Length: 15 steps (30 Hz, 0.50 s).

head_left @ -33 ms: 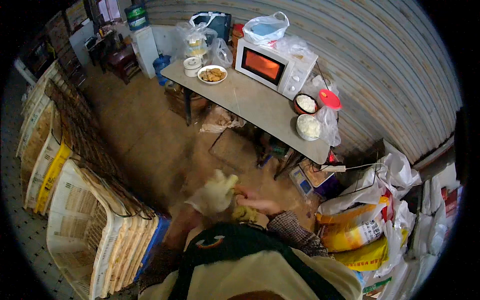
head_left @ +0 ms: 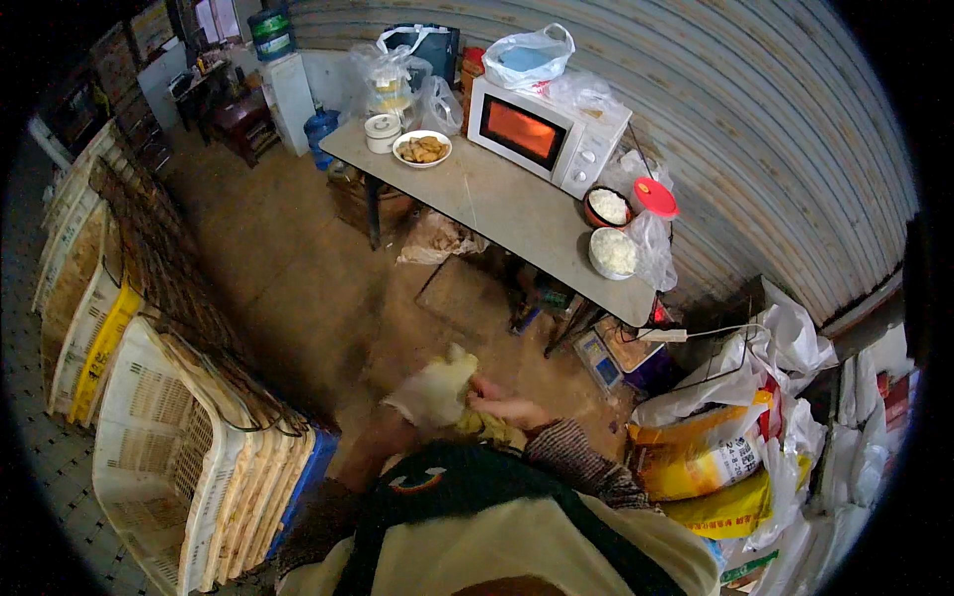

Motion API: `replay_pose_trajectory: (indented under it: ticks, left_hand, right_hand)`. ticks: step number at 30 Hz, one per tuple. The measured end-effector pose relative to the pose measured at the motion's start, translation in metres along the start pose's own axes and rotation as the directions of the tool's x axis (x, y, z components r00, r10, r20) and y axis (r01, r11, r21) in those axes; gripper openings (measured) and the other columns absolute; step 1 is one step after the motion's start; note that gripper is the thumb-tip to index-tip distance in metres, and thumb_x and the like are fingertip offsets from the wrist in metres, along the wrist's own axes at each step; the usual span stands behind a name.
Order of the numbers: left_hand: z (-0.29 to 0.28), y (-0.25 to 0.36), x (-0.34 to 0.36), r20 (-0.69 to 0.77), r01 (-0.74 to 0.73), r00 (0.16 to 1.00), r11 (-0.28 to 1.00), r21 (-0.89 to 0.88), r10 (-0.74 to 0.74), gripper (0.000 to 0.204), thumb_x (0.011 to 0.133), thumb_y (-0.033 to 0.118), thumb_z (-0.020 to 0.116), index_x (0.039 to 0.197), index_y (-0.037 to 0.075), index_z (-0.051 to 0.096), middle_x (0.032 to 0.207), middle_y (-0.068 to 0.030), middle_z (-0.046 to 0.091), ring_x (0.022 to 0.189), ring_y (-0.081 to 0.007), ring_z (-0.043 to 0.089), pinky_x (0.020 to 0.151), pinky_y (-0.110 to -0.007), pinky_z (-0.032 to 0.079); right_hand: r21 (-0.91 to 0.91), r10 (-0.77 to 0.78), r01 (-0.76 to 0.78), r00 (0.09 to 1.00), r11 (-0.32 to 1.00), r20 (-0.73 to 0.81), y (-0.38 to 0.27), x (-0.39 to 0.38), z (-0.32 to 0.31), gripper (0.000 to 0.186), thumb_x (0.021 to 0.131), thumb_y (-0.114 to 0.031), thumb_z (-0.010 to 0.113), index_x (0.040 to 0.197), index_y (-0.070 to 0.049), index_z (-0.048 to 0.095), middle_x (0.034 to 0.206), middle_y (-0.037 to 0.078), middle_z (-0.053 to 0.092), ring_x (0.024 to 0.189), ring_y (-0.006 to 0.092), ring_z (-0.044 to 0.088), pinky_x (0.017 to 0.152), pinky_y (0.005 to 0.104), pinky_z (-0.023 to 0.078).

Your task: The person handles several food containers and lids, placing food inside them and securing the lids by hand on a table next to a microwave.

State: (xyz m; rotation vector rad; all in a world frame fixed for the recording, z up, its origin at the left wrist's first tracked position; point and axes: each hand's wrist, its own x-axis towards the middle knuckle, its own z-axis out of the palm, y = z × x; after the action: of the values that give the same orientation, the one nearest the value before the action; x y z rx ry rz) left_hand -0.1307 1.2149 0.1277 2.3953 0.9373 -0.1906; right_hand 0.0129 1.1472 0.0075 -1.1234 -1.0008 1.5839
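Observation:
In front of my dark green apron, both hands are together around a pale yellow-white work glove [head_left: 433, 389], which is blurred by motion. My right hand [head_left: 495, 401] is closed, its fingers pinching the glove's right edge. On the left side my left hand [head_left: 396, 435] is dark and smeared, its fingers hidden by the glove; whether it is inside or behind cannot be told. Just below my right hand sits a second yellowish piece [head_left: 493, 430], crumpled against the apron, possibly the other glove.
Ahead stands a table [head_left: 497, 214] with a lit microwave [head_left: 527, 129], a plate of food [head_left: 422, 149] and two bowls of white food [head_left: 613, 253]. Stacked plastic crates [head_left: 159, 427] rise at my left. Sacks and plastic bags [head_left: 715, 457] lie at my right, near a scale [head_left: 599, 360].
The pale glove has shifted slightly right and its upper part has dropped a little. My right hand has drawn in closer to it, and the yellowish piece below now shows less.

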Motion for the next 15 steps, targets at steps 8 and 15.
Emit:
replay_pose_trajectory:
  ticks: [8,15]
  left_hand:
    - [0.100,-0.064,-0.009,-0.104,-0.134,0.991,0.740,-0.659,0.087,0.035,0.078,0.016,0.055,0.110,0.006,0.050,0.108,-0.0103,0.052,0.098,-0.0165,0.049,0.080,-0.030,0.041]
    - [0.157,-0.112,-0.036,0.050,-0.096,0.968,0.543,-0.834,0.248,0.033,0.080,0.022,0.051,0.108,0.006,0.051,0.107,-0.0169,0.052,0.099,-0.0285,0.051,0.083,-0.037,0.040]
  right_hand:
    - [0.178,0.124,-0.054,0.903,0.983,-0.411,0.054,0.031,-0.028,0.037,0.080,-0.028,0.059,0.107,-0.004,0.052,0.095,0.003,0.057,0.083,0.0144,0.053,0.071,0.0298,0.045]
    - [0.324,-0.084,0.251,0.887,0.912,-0.453,-0.047,-0.012,-0.099,0.037,0.081,-0.018,0.056,0.113,-0.004,0.043,0.092,0.005,0.055,0.080,0.0176,0.055,0.068,0.0306,0.047]
